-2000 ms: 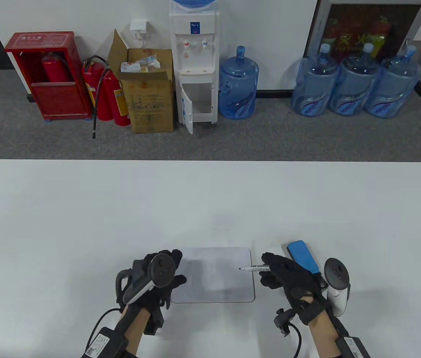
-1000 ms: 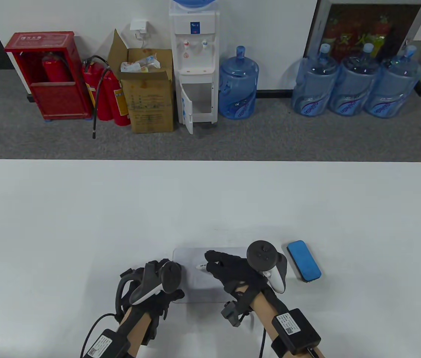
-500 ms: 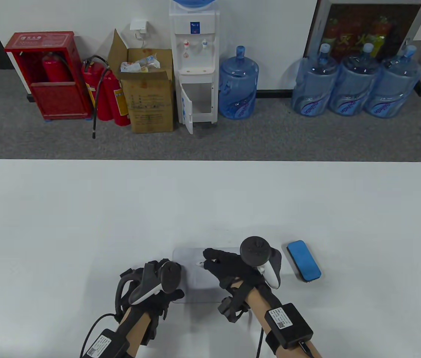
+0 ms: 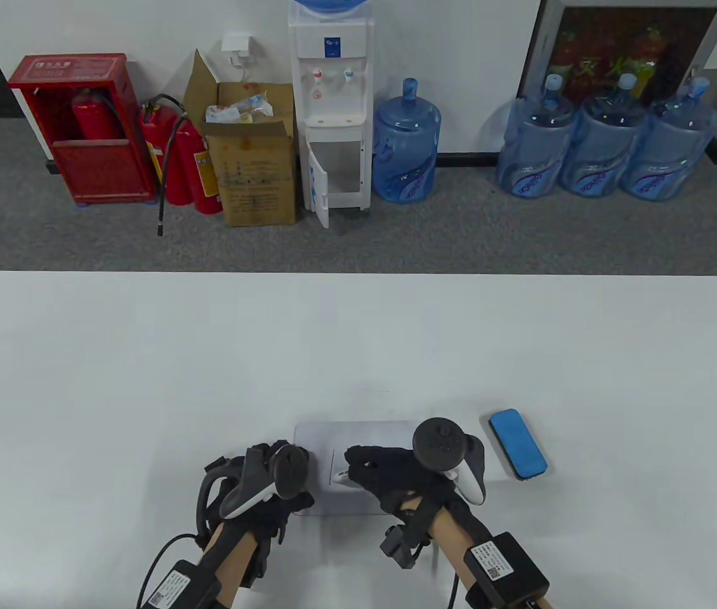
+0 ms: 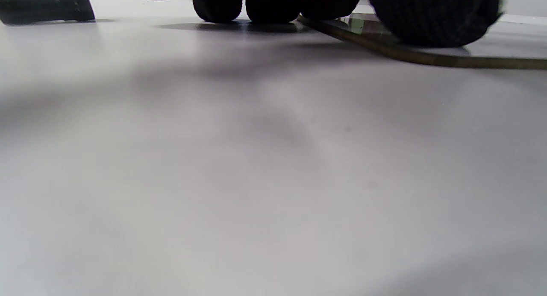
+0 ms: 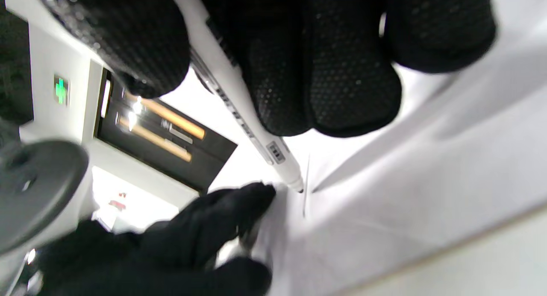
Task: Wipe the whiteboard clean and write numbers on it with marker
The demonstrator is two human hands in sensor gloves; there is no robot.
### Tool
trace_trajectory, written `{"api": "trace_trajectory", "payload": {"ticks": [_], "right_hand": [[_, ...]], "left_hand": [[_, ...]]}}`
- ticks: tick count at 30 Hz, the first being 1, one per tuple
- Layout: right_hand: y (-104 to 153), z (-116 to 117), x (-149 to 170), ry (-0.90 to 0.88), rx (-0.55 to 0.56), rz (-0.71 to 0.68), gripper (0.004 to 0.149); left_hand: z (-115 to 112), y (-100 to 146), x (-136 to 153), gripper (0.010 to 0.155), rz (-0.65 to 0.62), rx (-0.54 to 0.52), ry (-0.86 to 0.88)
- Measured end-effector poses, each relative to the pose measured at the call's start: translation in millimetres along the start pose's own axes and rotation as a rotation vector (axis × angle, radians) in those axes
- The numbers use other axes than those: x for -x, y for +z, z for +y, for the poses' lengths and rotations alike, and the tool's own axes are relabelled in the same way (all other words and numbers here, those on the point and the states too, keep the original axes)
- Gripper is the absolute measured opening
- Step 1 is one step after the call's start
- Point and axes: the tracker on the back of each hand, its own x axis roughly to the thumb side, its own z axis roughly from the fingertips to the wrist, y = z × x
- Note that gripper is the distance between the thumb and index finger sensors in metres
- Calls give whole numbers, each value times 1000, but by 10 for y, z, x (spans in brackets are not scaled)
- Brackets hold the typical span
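Right hand (image 4: 396, 476) fingers pinch the white marker (image 6: 239, 112), tip on the grey-smudged whiteboard (image 4: 358, 434) beside one thin stroke (image 6: 306, 189).

White table (image 4: 358, 336), rounded far corners, matte top. Beyond: grey carpet floor (image 4: 460, 235), white wall (image 4: 460, 57) with dark skirting. Along wall, left to right: red extinguisher cabinet (image 4: 79, 127); two red fire extinguishers (image 4: 184, 158) with black hose; open cardboard box (image 4: 254, 152) holding wrappers; white water dispenser (image 4: 333, 108), lower door ajar; single blue water jug (image 4: 407, 143); three blue water jugs (image 4: 606, 143) in row; framed picture (image 4: 612, 51) behind them. White wall socket (image 4: 236, 45) above box. Even indoor light.
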Motion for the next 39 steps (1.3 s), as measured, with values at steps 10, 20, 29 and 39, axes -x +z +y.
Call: {"api": "trace_trajectory", "payload": {"ticks": [10,20,29,39], "right_hand": [[-51,-168,131,-38,94,81,54],[-33,-222,127,10,103,109,53],[162,-84,41,60,-11,-5,53],[255,-411,231,-37,92,88,52]], "left_hand": [[0,0,0,73,0,0,1],[0,0,0,73,0,0,1],[-2,0,-2,73,-1,-1,4],[-4,3,-1,73,0,0,5]]}}
